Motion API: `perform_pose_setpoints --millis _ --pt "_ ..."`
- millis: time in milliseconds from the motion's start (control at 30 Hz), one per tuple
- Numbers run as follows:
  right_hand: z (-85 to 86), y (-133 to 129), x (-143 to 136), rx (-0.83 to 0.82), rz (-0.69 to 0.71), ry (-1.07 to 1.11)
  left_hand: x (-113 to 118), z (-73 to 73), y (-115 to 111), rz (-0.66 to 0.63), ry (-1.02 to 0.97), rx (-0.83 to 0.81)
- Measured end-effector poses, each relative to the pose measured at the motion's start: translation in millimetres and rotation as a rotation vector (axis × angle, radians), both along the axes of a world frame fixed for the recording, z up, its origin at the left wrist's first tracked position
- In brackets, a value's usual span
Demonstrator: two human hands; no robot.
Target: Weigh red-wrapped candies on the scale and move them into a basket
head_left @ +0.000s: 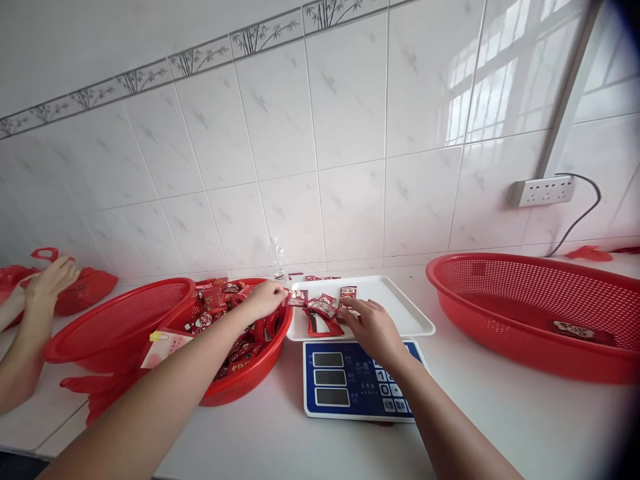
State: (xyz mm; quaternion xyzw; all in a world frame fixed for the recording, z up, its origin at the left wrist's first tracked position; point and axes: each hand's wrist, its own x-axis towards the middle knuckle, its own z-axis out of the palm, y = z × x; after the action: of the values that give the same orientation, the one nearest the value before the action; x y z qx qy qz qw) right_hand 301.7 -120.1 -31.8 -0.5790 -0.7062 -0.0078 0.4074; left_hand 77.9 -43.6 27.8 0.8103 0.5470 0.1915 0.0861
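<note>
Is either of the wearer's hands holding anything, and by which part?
The left hand pinches a red packet by its left end. The right hand is at other packets on the white tray; whether it grips one cannot be told.

A white power strip (545, 192) sits on the tiled wall (347, 107), a dark cable (599, 195) curving beside it toward the desk (270, 440). A bamboo-patterned border (265, 35) runs above; a clear bottle (278, 259) stands below.

One scale (361, 383) at clock centre: three red baskets (480, 330) — two toward nine o'clock, one at three; one tray (403, 310) at twelve; one bottle (279, 259) at eleven; one socket strip (545, 191) toward two — packets (325, 306) too heaped to count.
</note>
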Motion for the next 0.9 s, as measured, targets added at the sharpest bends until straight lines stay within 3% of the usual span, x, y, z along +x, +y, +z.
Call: perform_pose_setpoints --millis 133,233,333,433,533,600,733,900 --pt "1.1 0 4 0.012 -0.079 -0.005 32 -26.8 2 -0.098 0.000 0.168" --pt "1.0 0 8 0.010 -0.140 -0.019 58 -34.5 -1 -0.162 -0.045 0.012" --pt "1.9 0 11 -0.005 -0.169 -0.014 81 -32.5 -5 -0.224 0.010 -0.156" --pt "3.1 0 13 -0.010 -0.196 -0.007 97 -31.7 -4 -0.188 0.021 -0.191" --pt "2.7 1 13 -0.034 -0.255 -0.057 104 -37.2 1 -0.029 0.034 -0.177" --pt "1.8 1 13 -0.083 -0.300 -0.113 105 -42.5 4 0.010 0.080 -0.157" --pt "1.7 -1 15 -0.109 -0.368 -0.187 103 -48.9 5 -0.067 0.101 -0.083" --pt "3.9 -3 20 -0.172 -0.366 -0.132 102 -46.5 2 -0.117 0.093 -0.019"
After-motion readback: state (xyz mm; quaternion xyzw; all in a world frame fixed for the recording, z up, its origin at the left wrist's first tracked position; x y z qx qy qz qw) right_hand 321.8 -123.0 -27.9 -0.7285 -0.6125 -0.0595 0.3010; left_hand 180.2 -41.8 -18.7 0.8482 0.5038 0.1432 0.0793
